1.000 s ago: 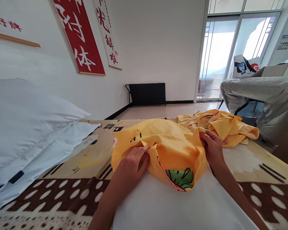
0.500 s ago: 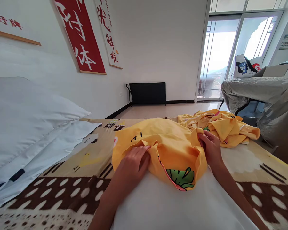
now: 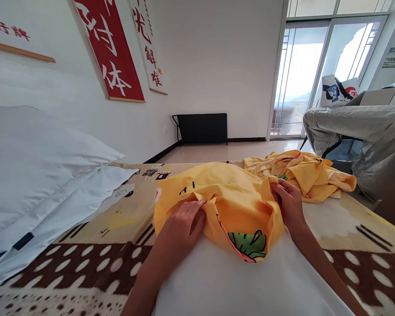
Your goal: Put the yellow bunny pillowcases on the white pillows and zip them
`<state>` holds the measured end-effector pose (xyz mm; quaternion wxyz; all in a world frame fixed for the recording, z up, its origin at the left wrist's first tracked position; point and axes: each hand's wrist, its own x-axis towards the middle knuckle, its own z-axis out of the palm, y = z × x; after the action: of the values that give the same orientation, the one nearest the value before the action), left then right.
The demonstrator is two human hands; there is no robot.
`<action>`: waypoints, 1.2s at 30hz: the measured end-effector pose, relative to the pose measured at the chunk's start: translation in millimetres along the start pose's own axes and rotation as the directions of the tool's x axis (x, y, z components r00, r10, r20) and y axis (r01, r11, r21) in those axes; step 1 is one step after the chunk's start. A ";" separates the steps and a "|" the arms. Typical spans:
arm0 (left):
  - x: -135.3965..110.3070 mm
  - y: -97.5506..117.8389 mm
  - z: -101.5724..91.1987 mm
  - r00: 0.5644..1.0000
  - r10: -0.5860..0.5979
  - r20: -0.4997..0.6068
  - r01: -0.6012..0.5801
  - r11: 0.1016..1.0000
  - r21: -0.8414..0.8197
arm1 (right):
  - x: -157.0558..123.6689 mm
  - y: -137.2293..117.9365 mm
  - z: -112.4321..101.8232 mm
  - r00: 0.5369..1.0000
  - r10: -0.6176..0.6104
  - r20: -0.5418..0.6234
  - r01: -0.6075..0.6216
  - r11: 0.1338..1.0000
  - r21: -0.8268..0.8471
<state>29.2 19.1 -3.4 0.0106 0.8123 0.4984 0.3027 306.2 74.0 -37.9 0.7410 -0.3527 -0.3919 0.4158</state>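
A bedroom-like room; patterned blanket, white pillow, red wall banner, sliding glass doors

We cannot read the far-right wall notice: its print is too small. The left edge cuts off the white pillow; the yellow printed cloth and right hand partly hide the crumpled heap beyond.

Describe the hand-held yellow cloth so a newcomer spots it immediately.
On the patterned blanket, find the smooth white surface at bottom centre. The yellow cloth bunches just beyond; unlike the crumpled yellow heap farther right, the left hand and right hand hold it.
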 end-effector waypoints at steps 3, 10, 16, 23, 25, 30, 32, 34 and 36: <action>0.3 1.5 -0.8 1.000 -0.013 0.010 0.013 1.000 -0.002 | -0.5 -0.8 -0.2 1.000 0.006 0.004 -0.006 1.000 0.013; 0.4 2.1 -1.7 1.000 -0.017 0.006 0.017 1.000 -0.015 | 0.4 -3.0 -0.8 1.000 0.004 0.003 -0.004 1.000 0.024; 2.9 -2.8 1.2 1.000 -0.011 0.018 0.012 0.998 -0.058 | 2.9 -4.0 -4.7 0.999 -0.036 -0.024 0.036 0.999 0.006; 5.6 -14.2 3.2 0.998 -0.011 0.067 0.019 0.994 -0.108 | -0.5 -25.0 -13.5 0.984 -0.143 -0.108 0.147 0.989 0.029; 4.6 -14.9 1.0 0.996 0.032 0.079 -0.023 0.992 -0.122 | -0.1 -32.1 -19.5 0.969 -0.202 -0.143 0.206 0.978 0.015; 2.5 -14.2 -1.4 0.993 0.041 0.114 -0.028 0.993 -0.114 | 7.9 -37.3 -34.0 0.930 -0.365 0.050 0.360 0.872 -0.333; 3.2 -14.5 -0.2 0.993 0.029 0.117 -0.013 0.991 -0.133 | 10.3 -35.6 -37.6 0.918 -0.275 0.286 0.378 0.823 -0.423; 4.5 -14.7 1.2 0.990 0.030 0.137 -0.007 0.986 -0.167 | 10.9 -32.8 -41.1 0.847 -0.027 0.531 0.289 0.862 -0.417; 5.9 -14.7 2.6 0.986 0.040 0.164 -0.007 0.981 -0.196 | 10.4 -28.9 -45.8 0.687 0.188 0.702 0.142 0.912 -0.384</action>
<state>20.5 32.1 -7.4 0.1280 0.8357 0.4543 0.2809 359.7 62.6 -30.8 0.4288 -0.3108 -0.7258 0.4390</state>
